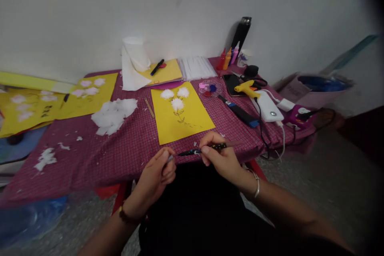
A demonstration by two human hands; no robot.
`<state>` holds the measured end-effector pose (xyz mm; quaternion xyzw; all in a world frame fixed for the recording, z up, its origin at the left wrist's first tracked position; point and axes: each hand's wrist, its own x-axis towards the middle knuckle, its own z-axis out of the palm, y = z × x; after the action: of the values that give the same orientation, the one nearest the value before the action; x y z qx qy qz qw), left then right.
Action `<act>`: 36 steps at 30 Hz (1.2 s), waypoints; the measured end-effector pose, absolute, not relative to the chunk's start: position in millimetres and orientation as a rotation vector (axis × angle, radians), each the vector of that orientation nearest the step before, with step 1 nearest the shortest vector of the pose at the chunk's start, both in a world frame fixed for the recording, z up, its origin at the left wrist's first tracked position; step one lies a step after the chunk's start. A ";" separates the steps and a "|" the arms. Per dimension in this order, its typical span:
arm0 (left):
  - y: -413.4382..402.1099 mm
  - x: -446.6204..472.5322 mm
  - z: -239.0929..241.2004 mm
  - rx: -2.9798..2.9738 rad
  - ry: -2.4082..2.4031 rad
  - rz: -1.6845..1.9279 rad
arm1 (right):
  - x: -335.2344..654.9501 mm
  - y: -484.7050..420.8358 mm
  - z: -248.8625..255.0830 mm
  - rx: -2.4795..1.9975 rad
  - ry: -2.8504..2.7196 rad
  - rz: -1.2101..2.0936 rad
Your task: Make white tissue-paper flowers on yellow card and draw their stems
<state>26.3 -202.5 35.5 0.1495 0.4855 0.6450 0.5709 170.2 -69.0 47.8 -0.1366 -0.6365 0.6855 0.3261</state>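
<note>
Both my hands meet over the near edge of the red checked tablecloth [120, 156]. My right hand [220, 158] grips a thin black pen or brush [199, 151] by its shaft. My left hand [157, 172] pinches the left tip of that same tool, fingers curled. Just beyond them lies a yellow sheet [183, 118] with three white fluffy flowers [175, 98] and drawn stems. A silver bangle sits on my right wrist, a dark band on my left.
A heap of white cotton [112, 116] lies left of the sheet. More yellow sheets [87, 96] lie at far left. A yellow glue gun [247, 88], white power bank [268, 108], cables, paint bottles [226, 60], tissue roll [135, 54] and palette [210, 88] crowd the right and back.
</note>
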 end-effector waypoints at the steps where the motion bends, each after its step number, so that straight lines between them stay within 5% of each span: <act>1: -202.1 26.8 34.4 0.354 1.124 1.509 | 169.4 -69.0 47.6 -0.352 -1.669 1.809; 14: -205.2 28.5 32.1 0.384 1.036 1.446 | 164.3 -73.2 38.2 -0.335 -1.736 1.883; 26: -205.0 19.9 22.5 0.558 1.323 1.389 | 160.1 -83.2 21.3 -0.261 -1.688 2.339; 36: -214.0 22.3 36.8 0.585 0.922 1.209 | 160.9 -92.0 29.8 -0.252 -1.714 2.366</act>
<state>22.3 -214.0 36.8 0.2611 0.4115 0.5400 0.6862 160.9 -92.0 29.8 -0.0853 -0.5814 0.8024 0.1045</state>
